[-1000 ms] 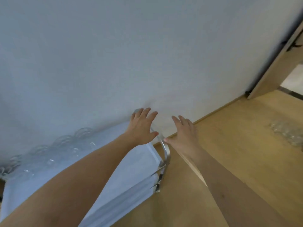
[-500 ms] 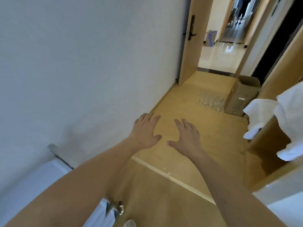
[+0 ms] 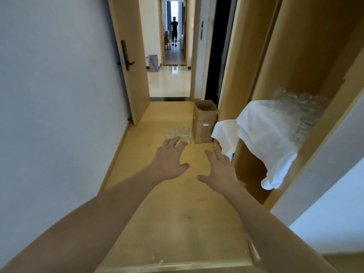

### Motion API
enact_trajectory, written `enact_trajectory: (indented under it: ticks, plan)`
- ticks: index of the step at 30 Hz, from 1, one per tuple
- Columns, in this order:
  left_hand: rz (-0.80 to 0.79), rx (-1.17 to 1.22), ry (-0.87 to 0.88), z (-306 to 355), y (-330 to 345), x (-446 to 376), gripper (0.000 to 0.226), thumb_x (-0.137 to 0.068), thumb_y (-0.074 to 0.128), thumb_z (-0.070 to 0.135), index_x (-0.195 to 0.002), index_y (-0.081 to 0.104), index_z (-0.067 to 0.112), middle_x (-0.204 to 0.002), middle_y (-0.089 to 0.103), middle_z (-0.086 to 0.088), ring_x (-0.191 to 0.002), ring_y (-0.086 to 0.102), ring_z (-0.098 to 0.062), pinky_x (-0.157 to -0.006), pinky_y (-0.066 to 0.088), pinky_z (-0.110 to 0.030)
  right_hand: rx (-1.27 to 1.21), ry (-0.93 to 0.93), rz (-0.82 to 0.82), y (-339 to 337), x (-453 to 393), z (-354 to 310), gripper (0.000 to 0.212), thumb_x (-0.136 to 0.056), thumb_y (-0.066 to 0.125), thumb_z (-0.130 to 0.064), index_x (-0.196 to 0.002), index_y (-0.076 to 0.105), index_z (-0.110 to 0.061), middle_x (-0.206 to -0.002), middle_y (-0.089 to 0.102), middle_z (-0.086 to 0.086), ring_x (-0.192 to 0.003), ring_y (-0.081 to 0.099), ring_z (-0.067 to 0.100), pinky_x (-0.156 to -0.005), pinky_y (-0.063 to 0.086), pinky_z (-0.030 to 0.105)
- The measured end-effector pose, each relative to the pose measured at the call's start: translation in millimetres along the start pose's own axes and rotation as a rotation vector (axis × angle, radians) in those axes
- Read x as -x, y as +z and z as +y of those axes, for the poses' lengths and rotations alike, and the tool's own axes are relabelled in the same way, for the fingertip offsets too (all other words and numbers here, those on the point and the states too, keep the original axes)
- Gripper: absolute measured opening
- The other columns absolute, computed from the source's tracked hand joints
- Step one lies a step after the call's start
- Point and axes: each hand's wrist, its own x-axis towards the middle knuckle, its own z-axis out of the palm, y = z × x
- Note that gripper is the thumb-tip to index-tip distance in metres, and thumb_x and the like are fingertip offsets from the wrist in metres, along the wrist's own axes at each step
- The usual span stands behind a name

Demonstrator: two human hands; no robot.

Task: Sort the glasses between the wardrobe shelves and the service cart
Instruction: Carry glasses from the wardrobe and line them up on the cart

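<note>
A pale wall (image 3: 59, 115) fills the left side, ending at an open wooden door (image 3: 130, 62) with a dark handle. Both bare arms reach forward over the wooden floor (image 3: 177, 223): the left hand (image 3: 170, 160) and the right hand (image 3: 218, 170) hang apart with fingers spread, holding nothing. Just beyond the left fingertips, a cluster of clear glasses (image 3: 180, 133) stands on the floor beside a cardboard box (image 3: 204, 121). Far down the corridor a person (image 3: 174, 30) stands. On the right, the wardrobe shelf (image 3: 246, 154) carries a white cloth (image 3: 266, 131) draped over its edge, with more glasses (image 3: 299, 107) crowded on it.
</note>
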Motion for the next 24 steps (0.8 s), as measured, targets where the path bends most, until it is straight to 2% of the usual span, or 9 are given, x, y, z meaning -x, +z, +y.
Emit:
enact_trajectory:
  ticks: [9,13,21,24]
  plan:
    - [-0.076,0.125,0.219,8.6,27.2,-147.2,0.081,-0.085,0.071,0.044,-0.153,0.033,0.024,-0.16,0.03,-0.007,-0.146,0.025,-0.029,-0.115,0.033,-0.043,0.003,0.231,0.092,-15.1,-84.9,45.6,0.096,-0.081,0.073,-0.059,-0.157,0.022,-0.03,-0.163,0.025,0.005,-0.148,0.027,0.032,-0.117,0.033,0.049]
    - [-0.108,0.154,0.305,26.7,44.9,-199.1,0.079,-0.085,0.074,0.041,-0.152,0.036,0.023,-0.158,0.032,-0.005,-0.143,0.029,-0.028,-0.113,0.035,-0.044,-0.018,0.321,0.102,-19.0,-120.0,76.4,0.089,-0.076,0.075,-0.056,-0.149,0.031,-0.029,-0.153,0.036,0.003,-0.14,0.037,0.03,-0.114,0.036,0.048]
    - [-0.069,0.101,0.394,60.7,72.0,-337.6,0.079,-0.087,0.07,0.046,-0.154,0.034,0.024,-0.162,0.027,-0.008,-0.146,0.027,-0.033,-0.114,0.035,-0.049,-0.04,0.413,0.228,-40.9,-225.4,157.1,0.089,-0.083,0.069,-0.053,-0.157,0.024,-0.03,-0.164,0.023,0.004,-0.147,0.023,0.03,-0.116,0.029,0.046]
    - [-0.094,0.083,0.42,72.6,77.3,-383.6,0.078,-0.087,0.068,0.047,-0.154,0.034,0.025,-0.161,0.028,-0.008,-0.146,0.028,-0.031,-0.113,0.037,-0.049,-0.055,0.453,0.249,-51.0,-258.9,183.0,0.087,-0.084,0.069,-0.054,-0.156,0.025,-0.032,-0.163,0.024,0.002,-0.146,0.024,0.029,-0.116,0.028,0.043]
